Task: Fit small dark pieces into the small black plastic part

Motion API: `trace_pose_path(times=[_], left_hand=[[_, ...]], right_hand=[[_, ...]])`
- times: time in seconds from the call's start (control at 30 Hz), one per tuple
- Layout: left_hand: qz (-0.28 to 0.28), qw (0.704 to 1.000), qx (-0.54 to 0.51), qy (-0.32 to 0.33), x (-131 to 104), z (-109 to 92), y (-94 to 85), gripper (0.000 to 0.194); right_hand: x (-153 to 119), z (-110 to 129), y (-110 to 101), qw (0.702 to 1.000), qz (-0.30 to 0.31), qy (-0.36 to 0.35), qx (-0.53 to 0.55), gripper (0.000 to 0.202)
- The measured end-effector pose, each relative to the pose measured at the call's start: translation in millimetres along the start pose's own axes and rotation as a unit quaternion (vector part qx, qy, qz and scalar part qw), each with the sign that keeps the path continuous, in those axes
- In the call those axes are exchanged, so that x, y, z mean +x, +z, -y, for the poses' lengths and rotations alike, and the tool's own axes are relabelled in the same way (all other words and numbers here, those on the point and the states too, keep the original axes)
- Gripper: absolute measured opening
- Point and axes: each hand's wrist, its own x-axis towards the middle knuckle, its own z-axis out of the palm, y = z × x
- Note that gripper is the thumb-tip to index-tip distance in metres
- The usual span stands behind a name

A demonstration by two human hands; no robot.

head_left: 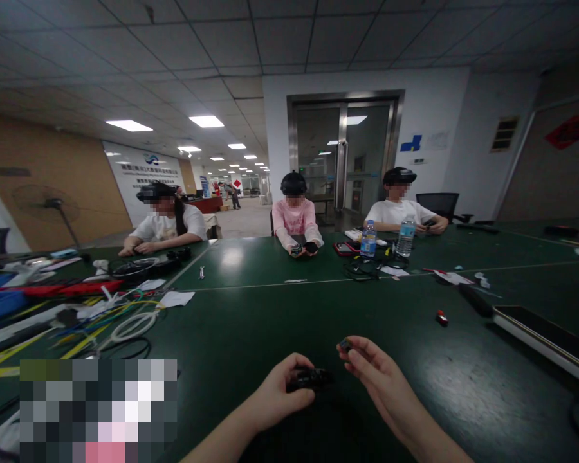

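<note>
Just above the dark green table (241,334), my left hand (282,395) is closed around a black, glossy object (313,378); its exact kind is unclear. To the right of it, my right hand (374,370) is raised with thumb and fingers pinched together. Between those fingertips sits a small dark piece (344,345), too small to name. The two hands are apart, and the black object's right end points toward my right hand. A small red and black item (442,317) lies on the table beyond my right hand.
Cables (135,326), papers (177,299) and a blue tray (2,308) crowd the left. A small wrench (201,272) lies farther off. Two bottles (368,239) stand across the table, where three people with headsets sit. A flat, black-topped device (550,341) lies at right.
</note>
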Motion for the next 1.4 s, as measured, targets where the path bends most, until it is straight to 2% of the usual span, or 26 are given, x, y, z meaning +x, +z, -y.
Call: trace_pose_path(times=[0.17,0.4,0.9,1.0,1.13,1.23,1.33,1.4], left_hand=[[0.002,1.000,-0.006,-0.005,-0.7,1.5,-1.1,0.038],[0.000,1.000,-0.007,-0.013,0.0,3.0,-2.3,0.037],[0.008,0.999,-0.030,-0.008,0.6,1.8,-2.4,0.042],[0.000,1.000,-0.022,-0.008,0.8,2.7,-2.3,0.042],[-0.002,1.000,-0.020,-0.019,0.9,5.2,-3.2,0.041],[-0.002,0.999,-0.026,-0.022,0.9,5.4,-2.9,0.040],[-0.006,1.000,-0.019,-0.019,1.1,4.3,-1.6,0.039],[-0.004,1.000,-0.017,-0.021,1.3,3.5,-0.7,0.038]], right_hand=[[0.5,5.3,-2.4,0.993,-0.033,0.039,0.111,0.044],[5.0,2.8,-9.4,0.976,-0.045,0.077,0.198,0.037],[4.8,2.1,-10.7,0.976,-0.054,0.095,0.188,0.034],[4.7,-2.5,-9.9,0.984,-0.038,0.090,0.149,0.033],[0.9,-5.7,-3.3,0.998,-0.015,0.064,0.015,0.035],[-2.9,-4.2,3.5,0.995,0.031,0.042,-0.087,0.036],[-4.6,-3.5,7.7,0.987,0.085,0.013,-0.137,0.032],[-4.9,-4.5,8.7,0.982,0.096,-0.003,-0.161,0.031]])
